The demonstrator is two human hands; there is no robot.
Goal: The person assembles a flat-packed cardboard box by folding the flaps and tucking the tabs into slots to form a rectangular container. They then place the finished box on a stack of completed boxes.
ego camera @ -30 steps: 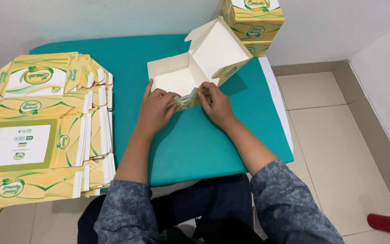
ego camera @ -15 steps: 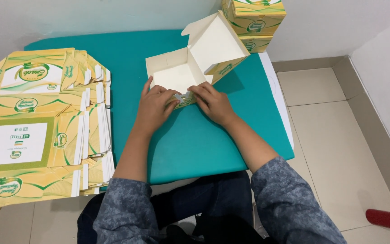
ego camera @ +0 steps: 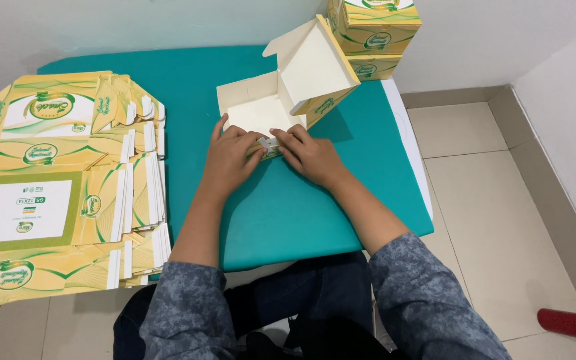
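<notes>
both hands pressed down on the box [ego camera: 281, 107] near flap, left hand [ego camera: 231, 157] and right hand [ego camera: 311, 155] fingers meeting at the front edge, mid table [ego camera: 301, 207]. lid stands open and tilted. risk: flap could crease crooked or spring back if pressure is uneven. flat stack [ego camera: 55, 180] just left.

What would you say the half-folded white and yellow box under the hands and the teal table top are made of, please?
The half-folded white and yellow box looks like thin printed cardboard: matte off-white inside, sharp creases, flaps that stand stiff. The teal table top looks like a smooth, slightly matte laminate or plastic sheet with a white edge; the core is hidden, so I cannot tell.
</notes>
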